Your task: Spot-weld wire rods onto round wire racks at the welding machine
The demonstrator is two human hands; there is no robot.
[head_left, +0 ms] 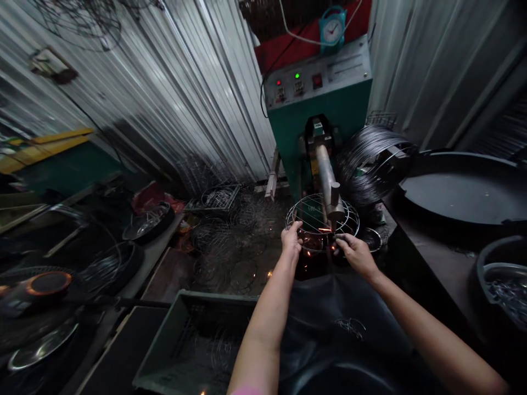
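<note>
A round wire grid (293, 206) lies roughly level around the tip of the metal welding arm (328, 178). Its left rim is gripped by my left hand (291, 240), with the thumb on top. At the near side, close under the tip, my right hand (351, 250) has its fingers pinched together. Whatever sits between those fingertips is too small and dark to make out. Orange sparks (325, 230) fly at the tip between my hands, and some fall below. The arm juts out of a green spot welding machine (284, 137) with red and green lights.
A wire coil (373, 164) and a large black round tray (457, 192) stand at the right, above a tub (483, 260) of small metal parts. Wire pieces (242, 258) litter the floor. A green crate (160, 340) sits at front left. A teal clock (332, 28) tops the machine.
</note>
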